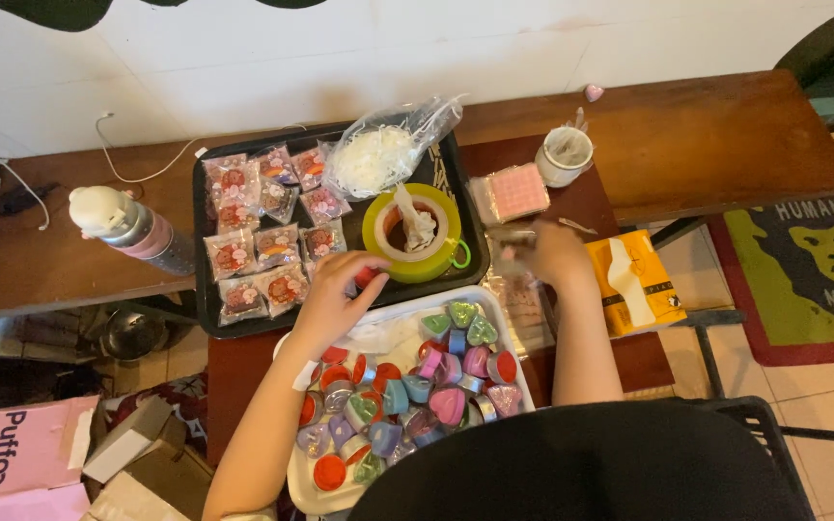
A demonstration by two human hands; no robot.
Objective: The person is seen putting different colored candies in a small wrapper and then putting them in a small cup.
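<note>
2 hands: left (pixel 332 294) pinches a small red tin (pixel 367 277), right (pixel 554 253) grips an upright clear bag (pixel 512 253).

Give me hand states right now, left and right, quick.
Left hand: fingers curled at the black tray edge, apparently pinching something small and red; cannot tell for sure.
Right hand: blurred, closed on a clear plastic bag.

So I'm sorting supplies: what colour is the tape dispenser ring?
Yellow-green tape dispenser ring, head view.
</note>
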